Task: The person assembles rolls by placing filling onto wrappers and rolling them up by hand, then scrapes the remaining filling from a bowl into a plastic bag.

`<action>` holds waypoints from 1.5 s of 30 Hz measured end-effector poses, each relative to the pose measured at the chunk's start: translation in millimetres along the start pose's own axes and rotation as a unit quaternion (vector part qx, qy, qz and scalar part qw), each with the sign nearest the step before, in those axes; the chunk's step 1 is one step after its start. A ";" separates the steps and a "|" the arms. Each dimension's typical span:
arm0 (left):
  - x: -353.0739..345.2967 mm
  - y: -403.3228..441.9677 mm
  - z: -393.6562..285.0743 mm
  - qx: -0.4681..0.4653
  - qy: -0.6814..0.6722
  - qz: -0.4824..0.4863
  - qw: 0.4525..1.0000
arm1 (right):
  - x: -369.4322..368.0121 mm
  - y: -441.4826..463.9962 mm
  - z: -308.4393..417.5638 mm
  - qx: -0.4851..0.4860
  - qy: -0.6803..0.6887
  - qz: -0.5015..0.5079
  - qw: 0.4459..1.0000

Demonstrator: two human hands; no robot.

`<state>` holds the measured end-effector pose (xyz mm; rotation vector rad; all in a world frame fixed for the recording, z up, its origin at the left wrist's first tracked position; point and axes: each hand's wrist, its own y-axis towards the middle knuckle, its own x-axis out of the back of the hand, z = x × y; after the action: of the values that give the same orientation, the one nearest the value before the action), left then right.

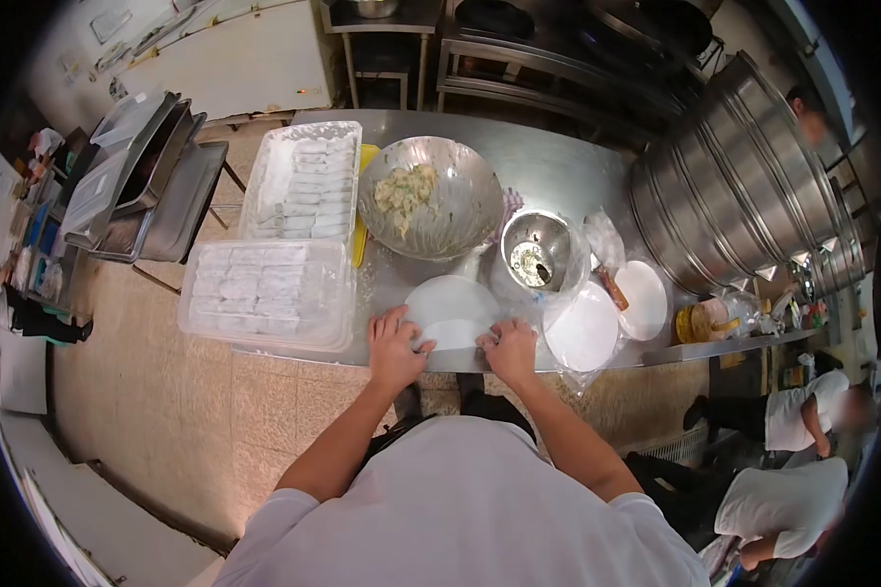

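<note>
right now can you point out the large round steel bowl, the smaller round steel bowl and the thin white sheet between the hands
Large round steel bowl [461,203], head view: bare inner wall
Smaller round steel bowl [550,236], head view: inner wall
Thin white sheet [450,301], head view: upper part

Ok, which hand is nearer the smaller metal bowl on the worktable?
Right. The right hand is on the near side of the smaller metal bowl, slightly left; the left hand is farther left, at the white sheet's opposite side.
</note>
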<state>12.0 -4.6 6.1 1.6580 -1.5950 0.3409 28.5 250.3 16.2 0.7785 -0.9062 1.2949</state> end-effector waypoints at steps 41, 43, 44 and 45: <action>3.4 7.7 -3.9 0.012 0.088 0.036 0.995 | -23.4 253.3 148.4 0.311 0.006 0.218 0.925; 2.6 7.3 -4.5 0.010 0.089 0.023 0.996 | -6.4 243.1 152.2 0.294 0.029 0.238 0.925; 2.9 6.2 -4.8 0.012 0.084 0.018 0.996 | -2.4 241.0 154.2 0.303 0.024 0.248 0.920; 2.9 6.3 -3.9 0.013 0.080 0.014 0.997 | 2.3 240.0 157.4 0.313 0.020 0.257 0.914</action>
<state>8.0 -3.2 12.7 1.5877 -1.5012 0.4964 -228.2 142.3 85.7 1.0353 -0.6767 2.1176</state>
